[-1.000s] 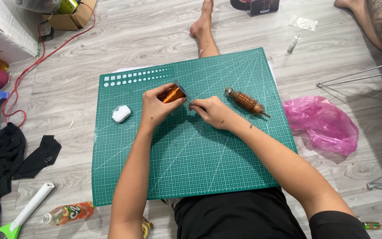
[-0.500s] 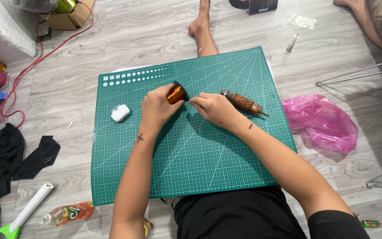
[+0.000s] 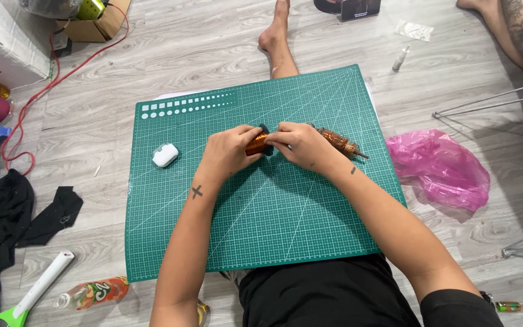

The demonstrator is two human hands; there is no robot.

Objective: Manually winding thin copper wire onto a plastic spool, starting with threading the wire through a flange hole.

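Head view: left hand [image 3: 228, 154] and right hand [image 3: 298, 142] meet at frame centre over green cutting mat [image 3: 261, 224], fingers of both closed around small copper-wound coil [image 3: 256, 144]. Second wound armature [image 3: 337, 141] lies just right, untouched. Winding looks largely covered; completion indeterminate.

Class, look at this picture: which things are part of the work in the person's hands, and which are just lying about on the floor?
In use:
left hand
right hand
copper coil
green cutting mat
second copper coil, touching the right hand

Lying about:
white case
pink bag
black cloth
plastic bottle
red cable
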